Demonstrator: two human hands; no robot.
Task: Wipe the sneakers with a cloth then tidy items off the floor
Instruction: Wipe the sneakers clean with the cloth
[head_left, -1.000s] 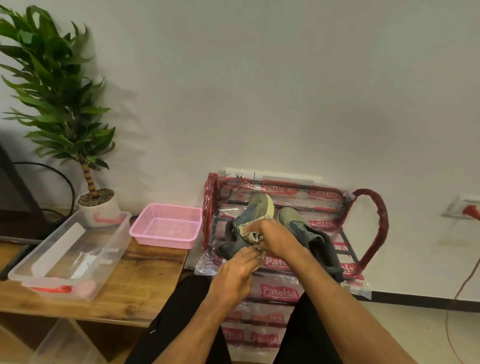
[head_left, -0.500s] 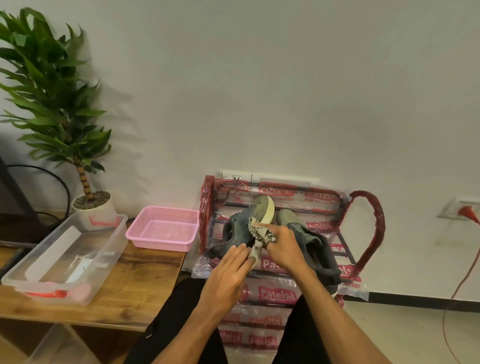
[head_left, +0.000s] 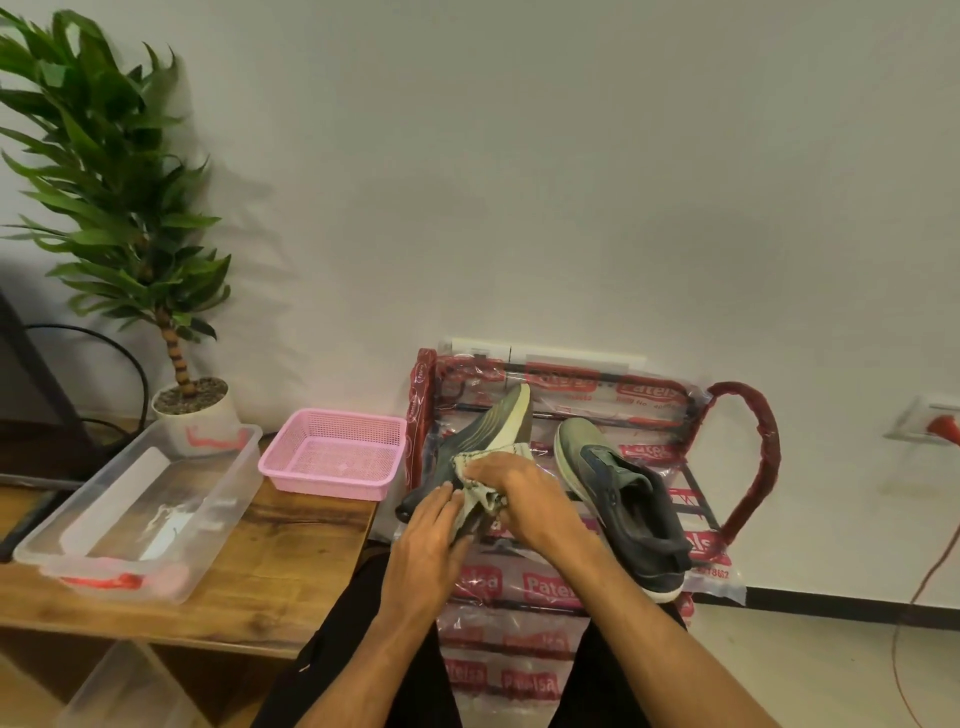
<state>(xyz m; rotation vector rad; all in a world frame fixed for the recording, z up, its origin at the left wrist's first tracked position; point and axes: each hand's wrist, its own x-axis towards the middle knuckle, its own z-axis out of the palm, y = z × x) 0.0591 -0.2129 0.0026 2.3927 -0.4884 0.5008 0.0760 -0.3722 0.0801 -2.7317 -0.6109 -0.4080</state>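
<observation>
Against a plain pale wall, a low metal rack (head_left: 750, 457) wrapped in clear plastic with red lettering, carrying two grey-green running sneakers. On its left part, a tipped-up sneaker (head_left: 480, 434), pale sole turned to the right, toe toward the wall. Pressed on its side, a crumpled off-white cloth (head_left: 475, 480), bunched in the right hand (head_left: 524, 499) with fingers curled round it. Just below, the left hand (head_left: 431, 540), fingers laid nearly straight against the dark heel end and touching the cloth's lower edge. To the right, apart from the first, the second sneaker (head_left: 623, 499), upright on the rack, toe to the wall, heel at the front edge. Left of the rack, a wooden counter (head_left: 291, 545) bearing a pink perforated plastic basket (head_left: 332, 480), a clear rectangular plastic tub (head_left: 236, 483) and a leafy green plant (head_left: 114, 197) in a white pot. Far right, a wall socket (head_left: 924, 423) with a red plug and an orange cable (head_left: 894, 654) hanging toward the floor.
</observation>
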